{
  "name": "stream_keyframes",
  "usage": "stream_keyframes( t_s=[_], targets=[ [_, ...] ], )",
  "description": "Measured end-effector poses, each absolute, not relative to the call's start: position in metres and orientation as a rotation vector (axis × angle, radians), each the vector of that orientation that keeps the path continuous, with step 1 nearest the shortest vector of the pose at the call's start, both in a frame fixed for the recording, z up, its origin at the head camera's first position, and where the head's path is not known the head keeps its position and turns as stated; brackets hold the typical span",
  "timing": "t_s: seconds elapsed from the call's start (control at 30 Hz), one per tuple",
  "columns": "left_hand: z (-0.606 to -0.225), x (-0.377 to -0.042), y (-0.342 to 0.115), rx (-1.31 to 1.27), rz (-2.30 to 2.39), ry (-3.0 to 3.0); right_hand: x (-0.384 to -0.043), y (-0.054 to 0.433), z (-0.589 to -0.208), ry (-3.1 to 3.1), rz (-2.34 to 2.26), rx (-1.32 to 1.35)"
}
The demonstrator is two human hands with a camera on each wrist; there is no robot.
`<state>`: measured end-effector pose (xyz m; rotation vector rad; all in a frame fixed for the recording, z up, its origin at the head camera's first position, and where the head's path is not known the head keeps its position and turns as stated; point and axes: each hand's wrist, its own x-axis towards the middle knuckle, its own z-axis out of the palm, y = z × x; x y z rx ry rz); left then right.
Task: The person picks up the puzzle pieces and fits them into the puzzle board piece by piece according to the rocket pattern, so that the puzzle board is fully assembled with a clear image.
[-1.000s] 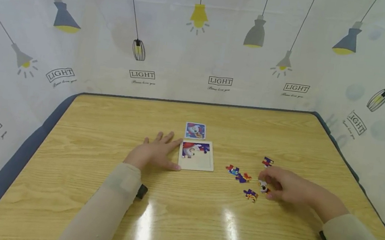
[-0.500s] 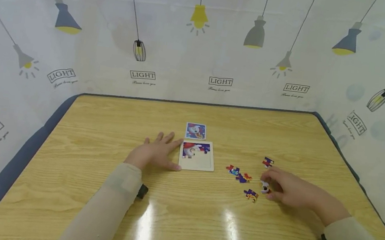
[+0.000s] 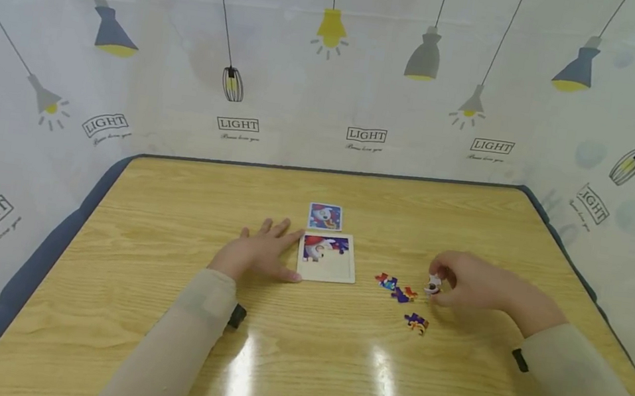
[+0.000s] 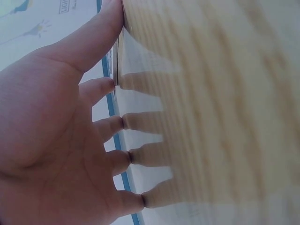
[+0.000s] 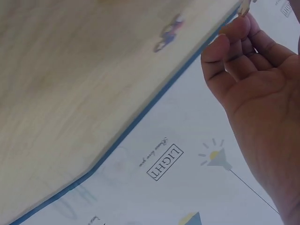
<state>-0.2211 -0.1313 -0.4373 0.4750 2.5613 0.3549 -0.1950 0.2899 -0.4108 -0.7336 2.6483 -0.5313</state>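
Note:
My right hand (image 3: pixel 475 282) pinches a mostly white puzzle piece (image 3: pixel 433 285) between thumb and fingertips, held above the table right of the loose pieces. In the right wrist view only a bit of this piece (image 5: pixel 244 7) shows, at the top edge. My left hand (image 3: pixel 262 251) lies with fingers spread, its fingertips on the tabletop. Its thumb and index finger touch the left edge of the puzzle board (image 3: pixel 334 272). Pieces fill the board's top and part of its left side, showing red, white and purple; the lower right is bare.
Behind the board lies a small picture card (image 3: pixel 325 216) of a white cartoon animal. Loose pieces rest right of the board: a red-and-blue one (image 3: pixel 386 281), a purple-and-orange one (image 3: pixel 404 294) and another (image 3: pixel 416 323) nearer me. A patterned curtain (image 3: pixel 294 148) stands behind the table.
My right hand has lifted the white piece from the table and moved it slightly away from me. It now covers the farthest loose piece in the head view. My left hand stays put.

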Motion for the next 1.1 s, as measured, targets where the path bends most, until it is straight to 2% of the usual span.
stream_keyframes(
  t_s=[0.4,1.1],
  targets=[
    [-0.440,-0.223,-0.133,0.471,0.357,2.560,-0.220,0.240,-0.395,2.677,-0.569,-0.753],
    [-0.436,-0.221,-0.131,0.467,0.375,2.555,-0.244,0.167,-0.407,2.609,-0.769,-0.844]
  ],
)
